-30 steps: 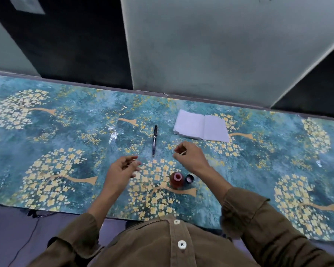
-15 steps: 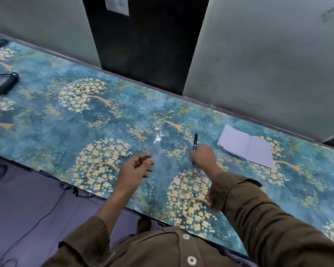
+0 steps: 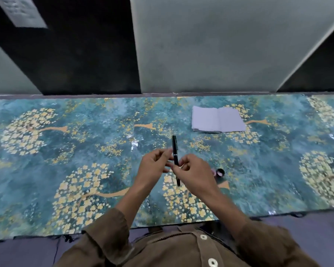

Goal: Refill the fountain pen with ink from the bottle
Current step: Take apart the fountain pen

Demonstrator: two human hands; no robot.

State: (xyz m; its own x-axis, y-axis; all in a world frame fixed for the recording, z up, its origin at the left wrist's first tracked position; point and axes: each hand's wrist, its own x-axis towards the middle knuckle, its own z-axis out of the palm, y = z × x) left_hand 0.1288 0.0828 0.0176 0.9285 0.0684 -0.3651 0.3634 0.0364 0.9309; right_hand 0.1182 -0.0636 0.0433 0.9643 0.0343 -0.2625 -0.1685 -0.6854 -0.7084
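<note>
A black fountain pen [image 3: 174, 143], cap on, is held off the table near the middle of the head view, pointing away from me. My right hand [image 3: 195, 174] grips its lower barrel, and the tail sticks out below the fingers. My left hand [image 3: 152, 166] meets the pen from the left, thumb and forefinger pinching it just above the silver band. Only a pinkish sliver of the ink bottle [image 3: 213, 172] shows, the rest hidden behind my right hand. The bottle's small dark cap [image 3: 220, 172] lies beside it on the right.
An open white notebook [image 3: 218, 119] lies on the far right part of the table. The table [image 3: 85, 151] has a glossy teal cover with yellow flower trees. Grey and black wall panels stand right behind its far edge.
My right hand has lifted the pen off the table and brought it toward me. My left hand has moved in to pinch it. The camera has swung back to the right.
</note>
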